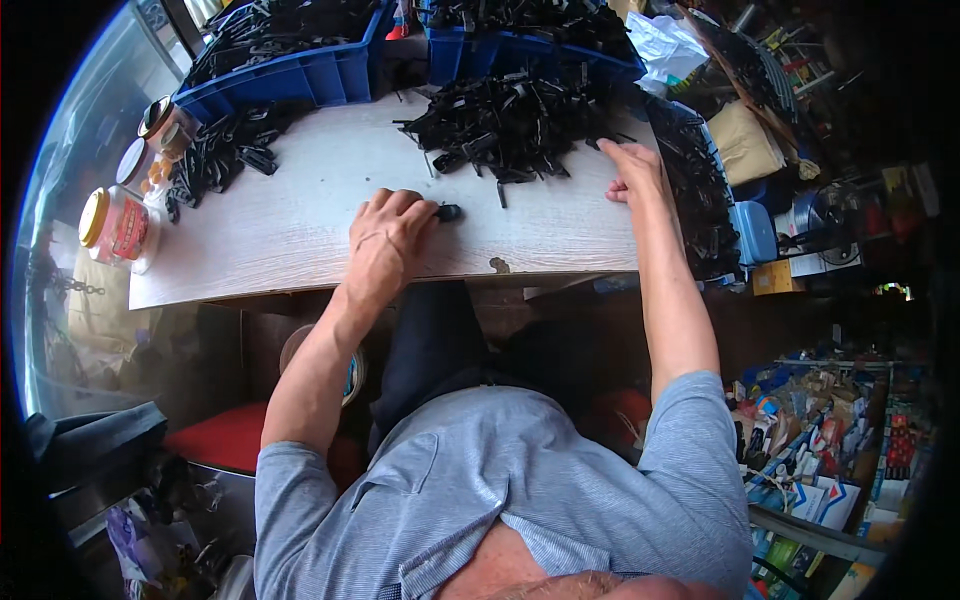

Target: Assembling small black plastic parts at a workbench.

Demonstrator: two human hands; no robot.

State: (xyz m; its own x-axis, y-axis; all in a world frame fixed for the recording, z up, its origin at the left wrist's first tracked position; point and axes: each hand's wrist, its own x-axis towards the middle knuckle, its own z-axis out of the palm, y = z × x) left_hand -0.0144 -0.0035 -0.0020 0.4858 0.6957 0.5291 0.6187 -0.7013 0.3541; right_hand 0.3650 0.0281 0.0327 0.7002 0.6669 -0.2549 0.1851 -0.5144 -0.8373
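My left hand [388,232] is closed on a small black plastic part [449,212], just above the white wood-grain tabletop. The part pokes out past the fingertips, and its other end is hidden in the hand. At the right edge of a heap of black plastic parts [505,125], my right hand [634,172] hovers with its fingers apart. Its index finger stretches left toward the heap's outer pieces, and I see nothing held in it. One thin black piece [502,194] lies at the heap's near side. What the parts belong to is too unclear to name.
Two blue crates [340,88] [470,58] full of black parts stand along the far side. More black parts [215,150] spread at the left, beside lidded plastic jars [128,226]. Another container of black parts [700,190] sits right of the table [300,235].
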